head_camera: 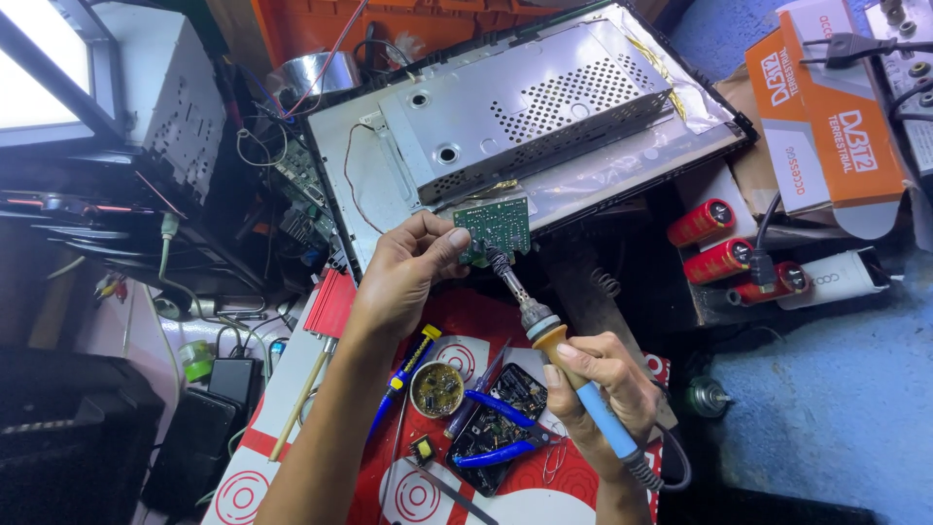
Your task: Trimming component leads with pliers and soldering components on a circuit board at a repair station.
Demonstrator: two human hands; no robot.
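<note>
We see our left hand point(403, 277) raised above the surface point(292, 374), thumb and fingers pinched on the left edge of a small green circuit board point(499, 228), which it holds in the air in front of the open back of a flat screen chassis point(530, 107). Our right hand point(603, 384) is closed in a fist-like grip around the blue and orange handle of a soldering iron point(549, 335); the iron slants up and to the left, and its dark tip touches the lower edge of the circuit board.

Below the hands, on a red and white patterned mat point(418, 491), lie a round tin of flux point(436, 389), blue-handled pliers point(501, 428) resting on a dark circuit board point(496, 408), and a blue screwdriver with a yellow cap point(403, 374) just left of the tin. A red finned heat sink point(332, 303) sits near our left wrist, with a wooden stick point(299, 401) beside it. To the right, well apart from the hands, three red cylindrical capacitors point(719, 258) lie side by side, next to a white power adapter point(841, 277) and an orange and white cardboard box point(826, 117).
</note>
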